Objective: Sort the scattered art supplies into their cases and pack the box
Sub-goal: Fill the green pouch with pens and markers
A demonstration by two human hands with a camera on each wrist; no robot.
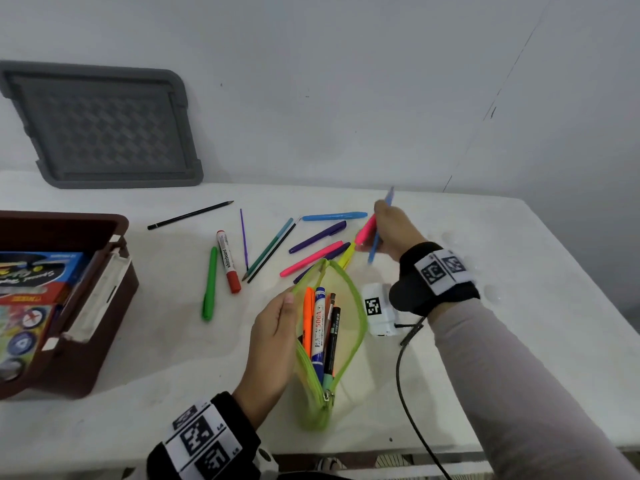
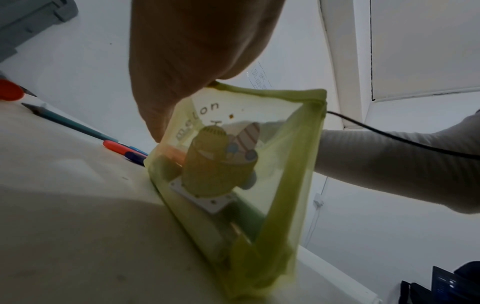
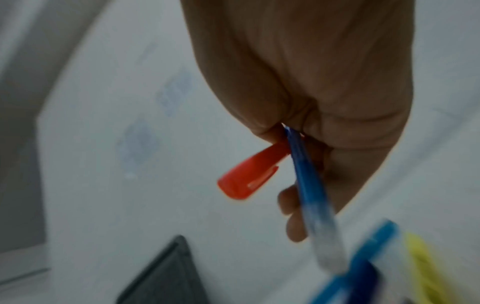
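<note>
A yellow-green mesh pencil case (image 1: 349, 327) lies unzipped at the table's front middle; an orange highlighter (image 1: 307, 317), a blue-and-white marker (image 1: 318, 330) and dark pens lie inside. My left hand (image 1: 277, 327) holds its left rim, spreading the mouth; in the left wrist view the left hand (image 2: 187, 61) grips the case (image 2: 285, 164) at its top edge. Just beyond the case, my right hand (image 1: 391, 230) grips a blue pen (image 1: 375, 244) and a pink pen (image 1: 365, 230) together. The right wrist view shows the blue pen (image 3: 306, 185) and pink pen (image 3: 249, 176) in the fist.
Loose on the table: a green marker (image 1: 209, 282), a red whiteboard marker (image 1: 228, 261), a black pencil (image 1: 190, 214), a light blue pen (image 1: 334, 216), a purple pen (image 1: 318, 237), another pink pen (image 1: 311, 258). Brown box (image 1: 86, 306) at left; grey lid (image 1: 104, 126) leans on the wall.
</note>
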